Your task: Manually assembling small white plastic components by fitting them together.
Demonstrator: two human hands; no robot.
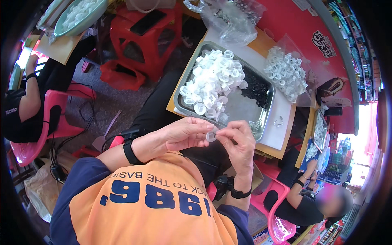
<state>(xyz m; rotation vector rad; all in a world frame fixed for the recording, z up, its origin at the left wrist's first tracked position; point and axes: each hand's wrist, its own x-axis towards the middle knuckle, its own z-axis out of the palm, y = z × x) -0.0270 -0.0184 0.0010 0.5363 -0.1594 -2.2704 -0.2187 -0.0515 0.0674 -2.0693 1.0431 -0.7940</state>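
Note:
Between my two hands is a small translucent white plastic ring-shaped part (210,136). My left hand (185,134) pinches it from the left, with thumb and forefinger at its upper edge. From the right, my right hand (239,141) has its thumb and fingertips closed together against the part; whether they hold a second small piece is hidden. Just beyond my hands lies a metal tray (234,108). It holds a heap of white translucent plastic caps (212,77), a pile of small black pieces (259,89) and a few small clear pieces (256,127) in the near right corner.
A clear bag of white plastic rings (286,73) lies right of the tray, another plastic bag (232,20) behind it. A red stool (143,45) carrying a black phone (148,22) stands at left. Co-workers sit on pink chairs (53,118) to left and right.

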